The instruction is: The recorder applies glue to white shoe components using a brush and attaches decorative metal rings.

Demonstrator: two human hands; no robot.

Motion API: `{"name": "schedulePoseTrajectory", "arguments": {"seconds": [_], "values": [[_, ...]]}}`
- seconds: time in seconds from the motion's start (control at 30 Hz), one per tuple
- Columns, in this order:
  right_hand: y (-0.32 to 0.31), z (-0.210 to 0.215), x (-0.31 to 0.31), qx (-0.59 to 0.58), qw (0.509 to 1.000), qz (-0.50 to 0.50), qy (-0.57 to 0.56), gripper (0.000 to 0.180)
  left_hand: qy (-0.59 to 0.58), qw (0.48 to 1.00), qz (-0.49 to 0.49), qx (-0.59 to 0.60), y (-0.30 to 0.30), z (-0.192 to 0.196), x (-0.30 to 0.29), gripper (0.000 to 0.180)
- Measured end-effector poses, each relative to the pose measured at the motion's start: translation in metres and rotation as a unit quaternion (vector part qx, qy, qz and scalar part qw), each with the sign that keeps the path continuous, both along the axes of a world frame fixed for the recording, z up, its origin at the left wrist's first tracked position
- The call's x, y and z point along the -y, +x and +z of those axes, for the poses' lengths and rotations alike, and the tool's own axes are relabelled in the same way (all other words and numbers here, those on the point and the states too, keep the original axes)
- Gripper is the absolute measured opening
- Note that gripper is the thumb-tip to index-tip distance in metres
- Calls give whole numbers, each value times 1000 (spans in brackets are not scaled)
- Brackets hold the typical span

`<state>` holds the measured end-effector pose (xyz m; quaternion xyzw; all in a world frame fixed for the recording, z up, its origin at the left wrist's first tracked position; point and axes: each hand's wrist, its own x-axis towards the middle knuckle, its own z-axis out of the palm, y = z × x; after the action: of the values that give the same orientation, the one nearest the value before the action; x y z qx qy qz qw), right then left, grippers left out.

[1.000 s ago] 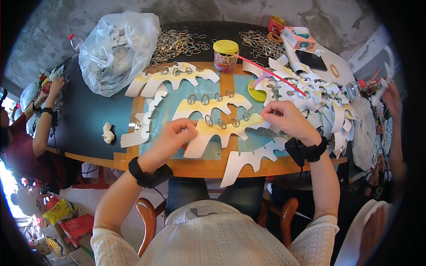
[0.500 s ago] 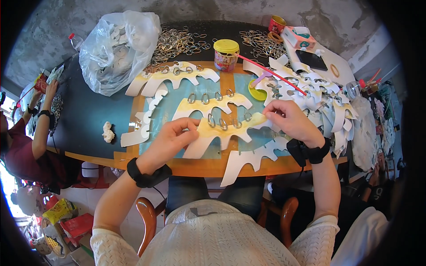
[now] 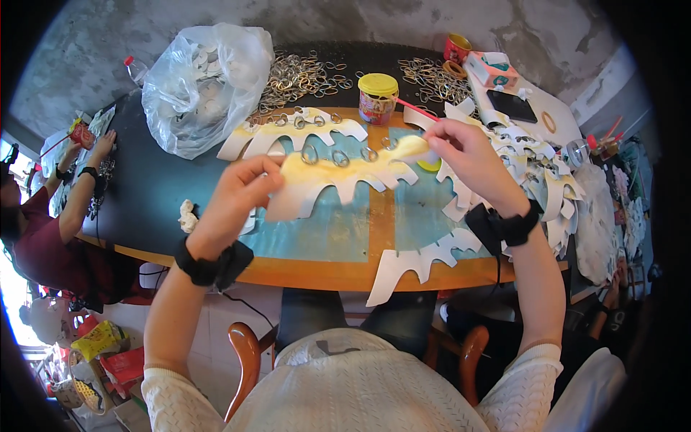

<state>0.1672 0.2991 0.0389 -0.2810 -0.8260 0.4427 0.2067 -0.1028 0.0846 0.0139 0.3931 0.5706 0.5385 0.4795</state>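
From over here, the pale scalloped strip with a yellow-smeared upper edge (image 3: 331,175) looks blurred, and it covers much of a similar white toothed strip (image 3: 404,175) behind it. The right hand (image 3: 468,155) blocks the lower end of a thin red stick (image 3: 419,110); only a sliver of a lime-green round dish (image 3: 430,165) peeks out. Behind the left hand (image 3: 234,194), a white curved piece (image 3: 249,222) is mostly hidden. The far-left person in a maroon shirt (image 3: 47,241) is cut off by the dark rim.
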Motion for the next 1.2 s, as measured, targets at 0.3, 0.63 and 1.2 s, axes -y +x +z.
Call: {"name": "schedulePoseTrajectory", "arguments": {"seconds": [0.3,0.63,1.2], "values": [[-73,-66,-35,-4,984,-47,174,16,-60,967,78,-234,-63,-30,-48,22],[-63,-50,-28,148,965,-26,213,26,-8,854,161,-495,-57,-43,-47,30],[122,-25,72,218,956,-96,174,22,-68,936,-119,-325,116,-26,39,23]]}}
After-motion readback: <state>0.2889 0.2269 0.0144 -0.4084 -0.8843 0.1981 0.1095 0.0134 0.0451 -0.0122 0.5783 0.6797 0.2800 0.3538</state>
